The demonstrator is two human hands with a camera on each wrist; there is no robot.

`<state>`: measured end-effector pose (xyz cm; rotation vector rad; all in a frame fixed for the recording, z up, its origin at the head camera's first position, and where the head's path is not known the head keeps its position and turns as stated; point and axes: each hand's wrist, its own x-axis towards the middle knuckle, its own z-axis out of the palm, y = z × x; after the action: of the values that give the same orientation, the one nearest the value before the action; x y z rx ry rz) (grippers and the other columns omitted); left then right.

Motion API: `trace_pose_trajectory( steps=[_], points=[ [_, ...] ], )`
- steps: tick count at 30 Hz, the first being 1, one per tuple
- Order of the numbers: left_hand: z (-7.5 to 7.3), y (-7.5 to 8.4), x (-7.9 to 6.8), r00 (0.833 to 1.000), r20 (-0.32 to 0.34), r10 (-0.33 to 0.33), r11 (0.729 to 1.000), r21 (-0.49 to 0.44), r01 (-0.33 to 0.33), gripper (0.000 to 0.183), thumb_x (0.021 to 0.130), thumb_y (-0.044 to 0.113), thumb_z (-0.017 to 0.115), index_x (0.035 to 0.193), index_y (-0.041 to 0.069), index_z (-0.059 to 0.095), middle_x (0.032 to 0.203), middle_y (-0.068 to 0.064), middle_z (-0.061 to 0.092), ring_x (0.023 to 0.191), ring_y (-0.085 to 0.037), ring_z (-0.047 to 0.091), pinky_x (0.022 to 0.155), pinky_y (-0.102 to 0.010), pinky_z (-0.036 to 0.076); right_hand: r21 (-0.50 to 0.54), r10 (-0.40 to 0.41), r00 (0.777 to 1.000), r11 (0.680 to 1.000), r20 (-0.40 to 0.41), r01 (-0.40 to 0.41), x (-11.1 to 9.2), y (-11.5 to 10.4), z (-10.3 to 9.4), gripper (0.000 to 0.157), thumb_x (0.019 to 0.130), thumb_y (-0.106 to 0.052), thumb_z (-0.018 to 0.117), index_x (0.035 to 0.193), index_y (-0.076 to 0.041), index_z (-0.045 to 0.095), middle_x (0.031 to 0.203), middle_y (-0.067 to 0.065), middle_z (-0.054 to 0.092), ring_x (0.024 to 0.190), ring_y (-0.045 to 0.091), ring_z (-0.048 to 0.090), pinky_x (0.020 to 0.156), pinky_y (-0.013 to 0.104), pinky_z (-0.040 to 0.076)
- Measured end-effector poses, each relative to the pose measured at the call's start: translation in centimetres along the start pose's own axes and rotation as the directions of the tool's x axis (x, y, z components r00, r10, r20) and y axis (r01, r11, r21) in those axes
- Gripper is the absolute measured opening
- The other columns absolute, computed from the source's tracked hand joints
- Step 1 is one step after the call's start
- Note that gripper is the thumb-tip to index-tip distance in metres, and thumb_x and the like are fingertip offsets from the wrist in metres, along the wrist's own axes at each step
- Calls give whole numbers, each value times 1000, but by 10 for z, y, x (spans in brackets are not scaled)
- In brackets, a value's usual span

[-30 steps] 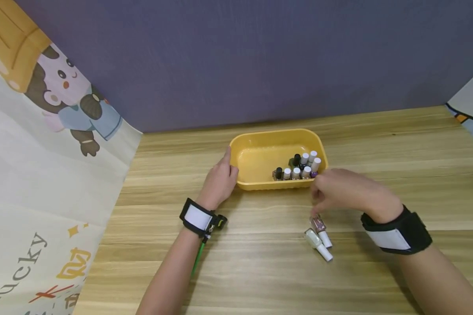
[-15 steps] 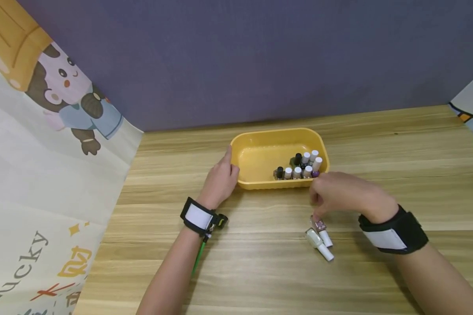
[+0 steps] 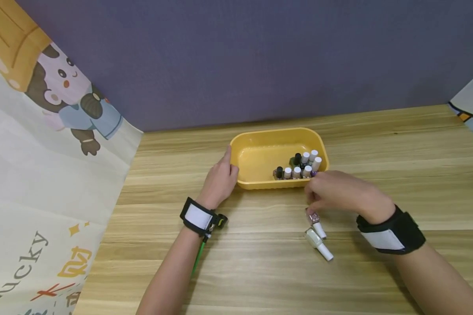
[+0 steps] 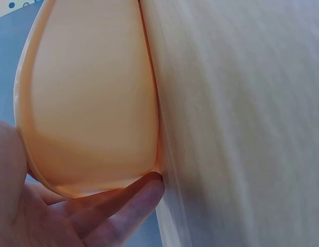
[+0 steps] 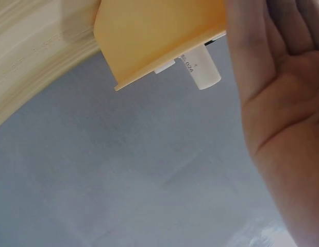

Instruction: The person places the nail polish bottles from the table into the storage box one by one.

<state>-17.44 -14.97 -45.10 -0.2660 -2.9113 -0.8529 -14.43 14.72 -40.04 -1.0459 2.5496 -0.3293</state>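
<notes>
A yellow plastic tray (image 3: 256, 186) has its left end held by my left hand (image 3: 217, 181). In the left wrist view the fingers (image 4: 126, 211) lie against the tray's outer wall, the thumb side at its rim. Just in front of the tray's right corner, my right hand (image 3: 335, 192) pinches the bottom end of a pinkish nail polish bottle (image 3: 314, 219) with a white cap. That bottle is tilted, its cap pointing toward me. A pale green nail polish bottle (image 3: 315, 240) lies beside it on the table. The right wrist view leaves the pinching fingertips hidden.
Several nail polish bottles (image 3: 297, 173) with white or black caps stand in the right half of the tray. One white cap (image 5: 203, 69) sticks up above the rim in the right wrist view. A dark blue-grey panel (image 3: 260, 65) rises behind the wooden table (image 3: 173, 148).
The pinkish bottle has shifted up and slightly left with my right hand, its base drawing away from the pale green bottle. My left hand stays at the tray's end.
</notes>
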Motion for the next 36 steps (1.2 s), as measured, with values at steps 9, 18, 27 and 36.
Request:
trace_pose_trajectory(
  steps=[9, 18, 27, 36],
  points=[
    [0, 0, -1, 1000, 16, -9, 1000, -5, 9, 61, 93, 25, 32, 148, 13, 8, 72, -4, 45, 46, -15, 41, 46, -29, 38, 37, 101, 994, 994, 43, -102, -2, -7, 5, 44, 68, -57, 68, 54, -21, 46, 53, -11, 34, 49, 7, 34, 47, 25, 25],
    [0, 0, -1, 1000, 19, -2, 1000, -4, 2, 61, 94, 24, 32, 148, 12, 8, 71, -4, 45, 45, -15, 41, 45, -29, 38, 38, 96, 992, 994, 78, -99, 3, -7, 9, 34, 70, -45, 71, 59, -21, 50, 56, -9, 43, 52, 8, 40, 49, 26, 31],
    [-1, 0, -1, 1000, 22, -7, 1000, 2, 7, 61, 94, 25, 32, 148, 15, 6, 69, -4, 45, 46, -15, 41, 45, -28, 39, 56, 98, 987, 993, 124, -106, 2, -7, 7, 25, 66, -37, 76, 68, -20, 56, 64, -7, 50, 57, 10, 44, 51, 27, 36],
    [-2, 2, -1, 1000, 25, -8, 1000, 1, 8, 61, 94, 25, 32, 148, 12, 8, 70, -4, 45, 45, -15, 41, 45, -29, 39, 11, 137, 965, 990, 224, -143, 0, 4, 8, 22, 64, -15, 74, 64, -16, 52, 64, -3, 46, 57, 13, 42, 50, 27, 33]
  ],
)
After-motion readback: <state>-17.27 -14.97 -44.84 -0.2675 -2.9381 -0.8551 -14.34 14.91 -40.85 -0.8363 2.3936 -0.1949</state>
